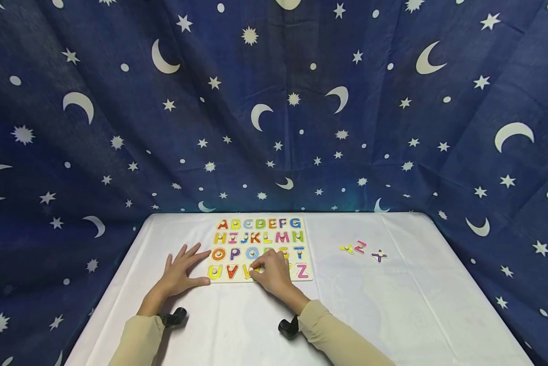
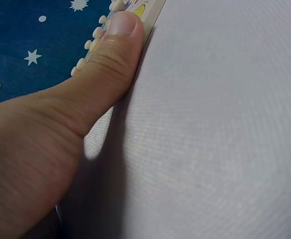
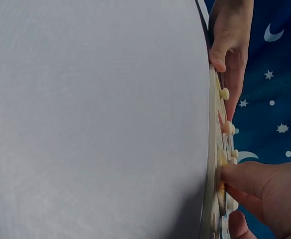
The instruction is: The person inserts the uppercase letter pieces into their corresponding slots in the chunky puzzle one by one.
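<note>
A wooden alphabet puzzle board lies on the table, with colourful knobbed letters in rows. My left hand rests at its left edge, fingers spread and fairly straight. In the left wrist view the left thumb touches the board's corner. My right hand pinches the yellow letter W over the bottom row, just right of the red V. The right fingers hide part of the W and the slots beside it. At the bottom right a pink Z slot shows no knob.
To the board's right lie three loose letters: a yellow Y, a pink Z-shaped one and a purple X. The white-covered table ends at a dark blue curtain with moons and stars.
</note>
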The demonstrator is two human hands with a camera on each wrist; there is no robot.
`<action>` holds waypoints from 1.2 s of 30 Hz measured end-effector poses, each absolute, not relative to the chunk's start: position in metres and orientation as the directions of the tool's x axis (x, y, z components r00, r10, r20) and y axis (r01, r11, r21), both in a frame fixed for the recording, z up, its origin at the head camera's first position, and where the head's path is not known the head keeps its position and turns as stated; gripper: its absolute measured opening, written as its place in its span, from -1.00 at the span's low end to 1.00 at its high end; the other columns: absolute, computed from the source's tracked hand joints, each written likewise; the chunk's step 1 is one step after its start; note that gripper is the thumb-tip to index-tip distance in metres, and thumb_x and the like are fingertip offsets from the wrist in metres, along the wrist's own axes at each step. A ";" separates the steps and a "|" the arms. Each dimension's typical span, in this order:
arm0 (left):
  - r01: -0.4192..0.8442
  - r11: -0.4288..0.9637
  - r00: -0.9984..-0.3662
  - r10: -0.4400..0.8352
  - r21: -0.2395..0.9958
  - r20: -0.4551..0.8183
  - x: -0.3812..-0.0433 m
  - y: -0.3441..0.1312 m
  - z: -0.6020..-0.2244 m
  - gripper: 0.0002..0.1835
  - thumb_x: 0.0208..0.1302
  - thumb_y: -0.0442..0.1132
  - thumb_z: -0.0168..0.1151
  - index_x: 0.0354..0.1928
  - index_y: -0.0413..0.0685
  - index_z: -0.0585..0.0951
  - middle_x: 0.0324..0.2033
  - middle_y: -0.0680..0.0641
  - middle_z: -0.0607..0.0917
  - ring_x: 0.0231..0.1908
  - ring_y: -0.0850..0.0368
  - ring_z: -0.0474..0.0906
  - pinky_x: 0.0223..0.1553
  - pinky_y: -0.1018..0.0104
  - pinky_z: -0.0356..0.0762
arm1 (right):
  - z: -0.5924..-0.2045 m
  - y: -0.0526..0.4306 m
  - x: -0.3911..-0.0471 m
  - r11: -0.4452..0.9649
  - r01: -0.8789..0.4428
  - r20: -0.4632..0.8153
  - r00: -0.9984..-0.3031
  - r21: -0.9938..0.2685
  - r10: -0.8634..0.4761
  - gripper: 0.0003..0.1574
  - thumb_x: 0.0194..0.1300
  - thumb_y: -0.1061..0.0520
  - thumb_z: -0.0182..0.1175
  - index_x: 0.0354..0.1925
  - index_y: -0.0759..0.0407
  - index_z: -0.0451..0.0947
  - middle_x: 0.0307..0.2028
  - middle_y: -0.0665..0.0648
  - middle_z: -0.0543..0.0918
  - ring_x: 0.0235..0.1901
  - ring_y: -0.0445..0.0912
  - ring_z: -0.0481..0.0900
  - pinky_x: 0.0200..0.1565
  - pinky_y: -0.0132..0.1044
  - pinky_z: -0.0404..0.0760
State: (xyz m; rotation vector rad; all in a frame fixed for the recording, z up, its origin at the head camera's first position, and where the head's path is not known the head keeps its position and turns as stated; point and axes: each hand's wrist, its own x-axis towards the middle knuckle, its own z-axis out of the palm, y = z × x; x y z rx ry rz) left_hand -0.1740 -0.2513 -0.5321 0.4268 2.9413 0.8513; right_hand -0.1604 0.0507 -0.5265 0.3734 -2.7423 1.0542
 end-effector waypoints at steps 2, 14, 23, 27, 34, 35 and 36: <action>0.249 0.811 -0.961 0.276 0.530 0.028 -0.175 -0.251 -0.531 -0.03 -0.07 0.29 0.58 0.42 0.12 0.51 0.54 -0.29 0.21 0.54 -0.48 -0.19 0.39 -0.57 -0.50 | -0.525 0.050 -0.160 0.726 -0.287 0.251 -0.954 -0.624 -0.161 -0.90 0.00 0.08 0.57 -0.44 -0.09 0.81 -0.32 -0.11 0.60 -0.26 -0.12 0.38 -0.22 -0.22 0.31; 0.264 0.811 -0.959 0.279 0.522 0.051 -0.175 -0.252 -0.529 -0.03 -0.06 0.28 0.58 0.42 0.08 0.52 0.54 -0.30 0.23 0.53 -0.50 -0.16 0.38 -0.58 -0.48 | -0.519 0.042 -0.157 0.780 -0.253 0.254 -0.959 -0.573 -0.124 -0.93 0.01 0.06 0.56 -0.47 -0.09 0.81 -0.39 -0.10 0.60 -0.35 -0.12 0.39 -0.30 -0.23 0.28; 0.267 0.806 -0.957 0.285 0.529 0.049 -0.174 -0.251 -0.533 -0.04 -0.06 0.26 0.59 0.42 0.09 0.52 0.54 -0.29 0.22 0.54 -0.49 -0.16 0.39 -0.57 -0.48 | -0.519 0.043 -0.156 0.771 -0.229 0.232 -0.967 -0.595 -0.108 -0.92 0.02 0.04 0.56 -0.46 -0.10 0.82 -0.38 -0.12 0.60 -0.33 -0.13 0.39 -0.27 -0.24 0.28; 0.268 0.806 -0.957 0.284 0.529 0.052 -0.174 -0.250 -0.533 -0.04 -0.06 0.26 0.59 0.41 0.09 0.52 0.53 -0.30 0.23 0.53 -0.50 -0.15 0.38 -0.58 -0.47 | -0.522 0.049 -0.157 0.756 -0.261 0.234 -0.961 -0.601 -0.146 -0.91 0.04 0.01 0.55 -0.42 -0.11 0.81 -0.37 -0.12 0.58 -0.32 -0.13 0.37 -0.27 -0.24 0.28; 0.265 0.803 -0.958 0.283 0.534 0.049 -0.172 -0.249 -0.533 -0.04 -0.06 0.27 0.59 0.41 0.09 0.53 0.53 -0.31 0.23 0.53 -0.50 -0.16 0.38 -0.58 -0.47 | -0.521 0.085 -0.169 0.627 -0.408 0.302 -0.913 -0.663 -0.275 -0.70 0.11 0.06 0.54 -0.15 0.05 0.79 -0.35 0.03 0.62 -0.31 -0.11 0.45 -0.24 -0.22 0.37; 0.267 0.803 -0.958 0.283 0.533 0.053 -0.172 -0.249 -0.533 -0.04 -0.07 0.27 0.59 0.41 0.09 0.53 0.53 -0.31 0.24 0.53 -0.51 -0.15 0.38 -0.58 -0.47 | -0.519 0.093 -0.172 0.613 -0.423 0.312 -0.906 -0.668 -0.286 -0.69 0.12 0.08 0.53 -0.12 0.08 0.78 -0.34 0.05 0.63 -0.30 -0.09 0.48 -0.22 -0.21 0.40; 0.271 0.804 -0.957 0.285 0.529 0.057 -0.172 -0.249 -0.533 -0.05 -0.07 0.27 0.59 0.40 0.09 0.53 0.52 -0.32 0.24 0.52 -0.52 -0.15 0.37 -0.59 -0.46 | -0.518 0.101 -0.175 0.608 -0.425 0.311 -0.905 -0.671 -0.289 -0.67 0.14 0.09 0.53 -0.10 0.09 0.77 -0.32 0.06 0.64 -0.30 -0.08 0.49 -0.20 -0.22 0.42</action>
